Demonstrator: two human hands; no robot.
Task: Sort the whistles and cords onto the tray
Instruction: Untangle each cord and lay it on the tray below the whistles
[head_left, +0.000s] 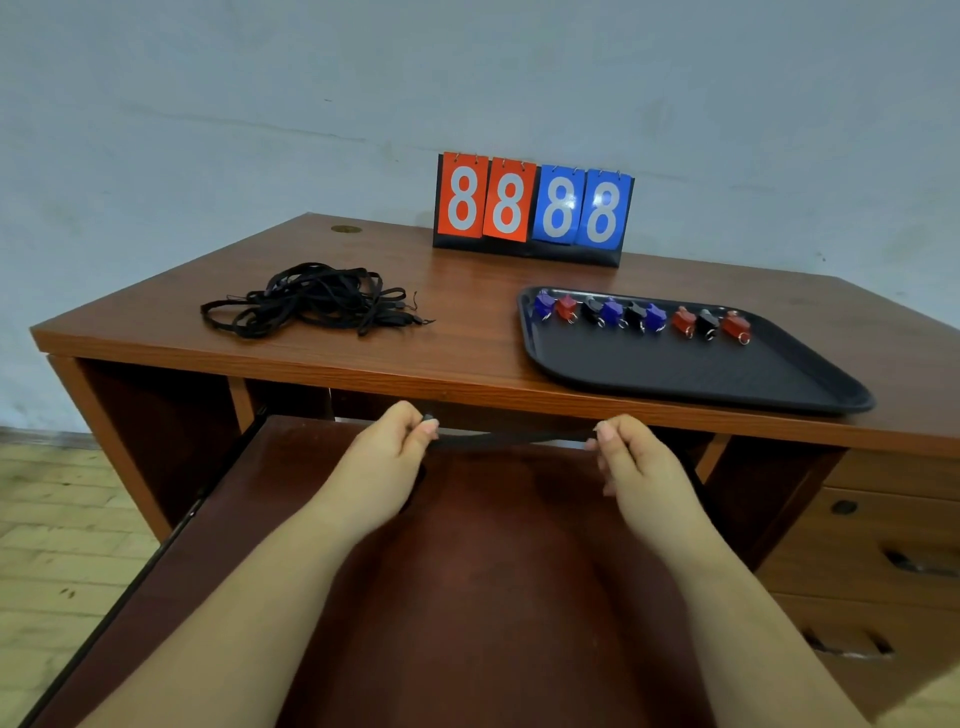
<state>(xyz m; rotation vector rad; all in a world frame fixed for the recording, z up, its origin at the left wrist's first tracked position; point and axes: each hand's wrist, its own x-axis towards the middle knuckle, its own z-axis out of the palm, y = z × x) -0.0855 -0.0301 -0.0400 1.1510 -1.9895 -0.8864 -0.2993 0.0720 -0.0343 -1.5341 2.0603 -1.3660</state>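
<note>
Both forearms reach forward side by side. The left hand (387, 452) and right hand (631, 457) are each pinched closed, thumbs against forefingers.

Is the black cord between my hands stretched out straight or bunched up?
Stretched out. The black cord runs in one taut line from the left hand to the right hand, each pinching an end.

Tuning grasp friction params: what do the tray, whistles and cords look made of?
Tray: looks like moulded plastic, matte black with a faintly textured face and rounded raised rim.
Whistles: glossy hard plastic in blue, red and black, small metal split rings catching light.
Cords: flat woven fabric, likely nylon or polyester, matte black, limp and tangled. The cord stretched between both hands looks the same.
</note>
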